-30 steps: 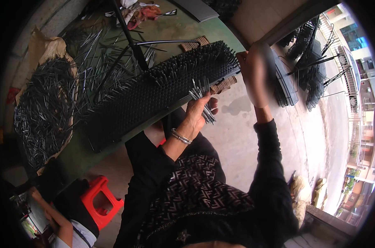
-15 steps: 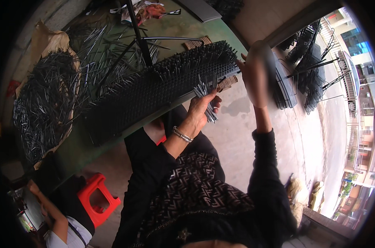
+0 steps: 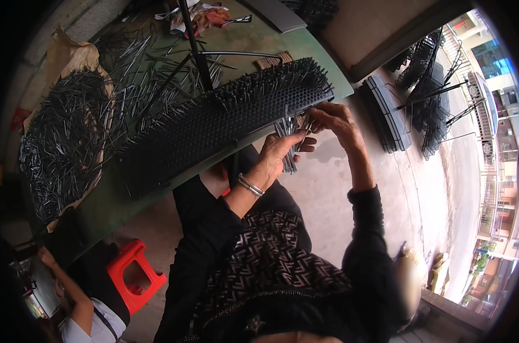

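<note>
My left hand [image 3: 275, 153] is closed round a bundle of thin dark metal pins [image 3: 286, 144], held just off the table's near edge. Close beside it, my right hand [image 3: 335, 121] pinches at the bundle's upper right side; its fingertips seem to be on a pin, though the fingers partly hide it. In front of both hands lies a long, curved black perforated panel [image 3: 208, 126]. Dense rows of upright pins [image 3: 282, 80] fill its far side, while the holes along its near side are bare.
The green table [image 3: 108, 214] carries scattered loose pins [image 3: 139, 63] and a heap of pins [image 3: 65, 137] on brown paper. A black upright post [image 3: 196, 51] rises behind the panel. A red stool [image 3: 135, 274] and another person's arm [image 3: 70, 288] are lower left; black racks [image 3: 434, 108] stand right.
My right hand has come back from the panel's right end, down and left to the bundle. My left hand has hardly moved and still grips the pins.
</note>
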Demonstrator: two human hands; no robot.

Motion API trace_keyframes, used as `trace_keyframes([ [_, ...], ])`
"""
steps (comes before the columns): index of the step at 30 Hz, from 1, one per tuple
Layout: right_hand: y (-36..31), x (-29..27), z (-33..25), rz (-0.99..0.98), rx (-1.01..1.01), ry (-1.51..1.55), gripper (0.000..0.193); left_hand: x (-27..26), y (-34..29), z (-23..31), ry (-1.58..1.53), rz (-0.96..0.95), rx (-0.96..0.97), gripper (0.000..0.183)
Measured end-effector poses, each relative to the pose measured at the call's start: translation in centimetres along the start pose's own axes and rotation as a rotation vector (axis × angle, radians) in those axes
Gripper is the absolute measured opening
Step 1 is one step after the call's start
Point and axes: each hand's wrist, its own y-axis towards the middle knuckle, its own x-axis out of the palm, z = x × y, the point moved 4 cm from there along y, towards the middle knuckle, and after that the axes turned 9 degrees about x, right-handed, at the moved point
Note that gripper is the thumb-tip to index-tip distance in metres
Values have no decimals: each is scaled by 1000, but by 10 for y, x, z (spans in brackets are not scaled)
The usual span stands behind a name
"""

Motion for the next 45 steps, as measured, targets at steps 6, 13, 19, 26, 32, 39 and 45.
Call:
trace_keyframes([
  [6, -2, -4, 4, -50, -1, 23, 28, 2, -2, 3, 70, -47, -5, 27],
  [13, -2, -33, -19, 553, -144, -225, 17, -9, 7, 0, -152, 98, -53, 28],
  [19, 22, -52, -19, 851, -380, -420, 14, -17, 22, -18, -302, 108, -22, 19],
  [26, 39, -53, -9, 869, -408, -541, 14, -11, 20, -17, -478, 62, -36, 15],
  [32, 41, -57, -10, 842, -348, -595, 16, -14, 19, -15, -311, 4, -70, 30],
  [39, 44, -59, -12, 784, -319, -654, 15, -18, 16, -21, -359, 114, -43, 29],
  [45, 47, -60, -13, 741, -384, -657, 13, -18, 13, -16, -300, 158, -26, 26],
])
